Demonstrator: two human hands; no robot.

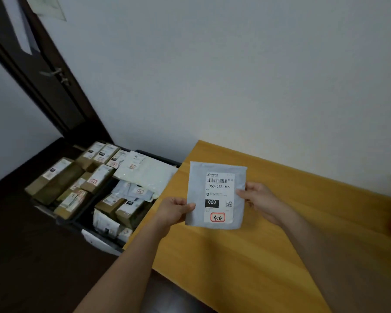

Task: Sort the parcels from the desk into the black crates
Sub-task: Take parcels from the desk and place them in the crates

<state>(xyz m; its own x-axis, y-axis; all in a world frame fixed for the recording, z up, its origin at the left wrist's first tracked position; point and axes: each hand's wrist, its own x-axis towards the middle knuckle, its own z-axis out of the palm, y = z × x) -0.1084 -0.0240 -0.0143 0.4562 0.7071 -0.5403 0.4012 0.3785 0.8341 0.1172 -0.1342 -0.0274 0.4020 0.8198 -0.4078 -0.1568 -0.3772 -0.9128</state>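
Pinching a grey parcel [216,195] by its edges between my left hand [175,211] and right hand [261,199] above the bare-looking worktop [246,256], I judge sorting nearly done, with the black crates [99,242] at lower left already packed.

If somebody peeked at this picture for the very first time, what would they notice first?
First, the grey parcel held up in the middle above the yellow desk, its label facing the camera; the left hand grips its left edge and the right hand its right edge. Next, to the left on the dark floor, the black crates stuffed with brown boxes and pale bags.
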